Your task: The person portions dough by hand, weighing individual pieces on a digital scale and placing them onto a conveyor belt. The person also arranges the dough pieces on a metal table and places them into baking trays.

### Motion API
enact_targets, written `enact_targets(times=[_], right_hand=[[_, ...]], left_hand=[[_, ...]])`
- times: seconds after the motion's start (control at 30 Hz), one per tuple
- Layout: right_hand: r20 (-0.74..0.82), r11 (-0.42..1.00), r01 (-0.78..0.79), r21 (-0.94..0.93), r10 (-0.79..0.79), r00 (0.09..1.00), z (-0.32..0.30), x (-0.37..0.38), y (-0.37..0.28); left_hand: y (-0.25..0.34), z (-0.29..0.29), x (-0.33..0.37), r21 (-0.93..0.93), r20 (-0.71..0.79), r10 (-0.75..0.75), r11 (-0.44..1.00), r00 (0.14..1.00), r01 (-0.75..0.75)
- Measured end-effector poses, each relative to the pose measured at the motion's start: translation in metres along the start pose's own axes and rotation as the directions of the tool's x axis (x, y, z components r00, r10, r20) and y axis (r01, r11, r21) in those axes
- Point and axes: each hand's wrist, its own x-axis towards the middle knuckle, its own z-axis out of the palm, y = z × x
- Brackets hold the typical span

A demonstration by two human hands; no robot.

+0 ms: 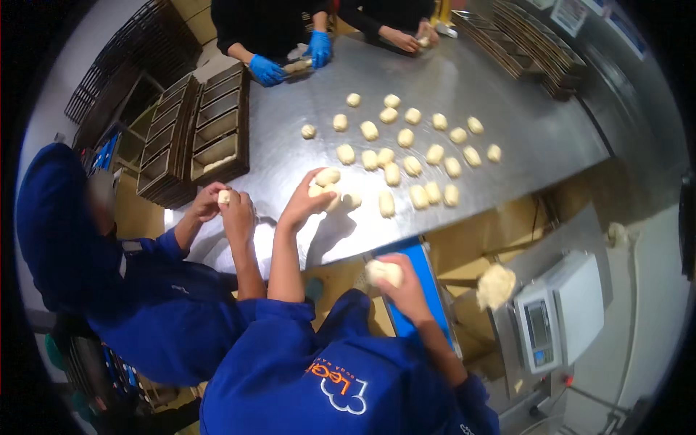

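Observation:
My left hand (303, 205) reaches onto the steel table (507, 123) and grips two pale dough pieces (326, 177) at the near end of the spread. My right hand (406, 290) is off the table's edge, closed around another dough piece (383, 272) above a blue belt (433, 286). Several rounded dough pieces (413, 165) lie in loose rows on the table beyond my left hand.
A co-worker in blue at my left holds a small dough piece (224, 196) in both hands. Across the table, blue-gloved hands (267, 70) and bare hands (403, 38) work dough. Stacked loaf tins (217, 123) stand left, trays (522, 43) far right, a scale (558, 312) beside a dough lump (495, 285).

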Motion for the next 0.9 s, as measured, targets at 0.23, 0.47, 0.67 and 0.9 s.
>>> enact_targets(times=[0.23, 0.47, 0.67, 0.9], right_hand=[[0.473, 0.801, 0.350, -0.485, -0.097, 0.876, 0.099, 0.124, 0.046], [0.365, 0.874, 0.261, -0.410, -0.105, 0.925, 0.107, 0.223, 0.009], [0.313, 0.764, 0.277, -0.582, -0.103, 0.944, 0.104, 0.291, 0.026], [0.342, 0.497, 0.471, -0.729, -0.332, 0.879, 0.110, 0.345, 0.043]], left_hand=[[-0.049, -0.087, 0.070, 0.609, -0.287, -0.074, 0.755, 0.955, 0.241], [-0.012, -0.145, 0.126, 0.260, -0.318, -0.165, 0.932, 0.934, 0.253], [-0.031, -0.168, 0.169, 0.681, -0.531, 0.025, 0.607, 0.847, 0.409], [0.020, -0.173, 0.281, 0.714, -0.356, 0.373, 0.701, 0.857, -0.009]])
